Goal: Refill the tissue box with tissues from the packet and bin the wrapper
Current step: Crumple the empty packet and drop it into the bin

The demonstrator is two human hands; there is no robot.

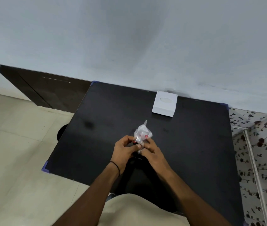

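Crumpling between two hands, a clear plastic wrapper [141,133] with small red markings sits above the middle of a black table [96,128]. It looks bunched and emptied, its loose end pointing up and away from the person, its lower end pinched below. Both hands grasp it: the left hand [123,149] holds the lower left side with fingers curled in, and the right hand [152,150] grips from the lower right. A thin dark band circles the left wrist. Beyond the wrapper, away from the person and slightly right, a white tissue box [164,104] stands near the wall, its oval opening facing up, well apart from the hands. No bin is clearly visible; a dark round shape [61,131] shows at the table's left edge, nearer the left hand.
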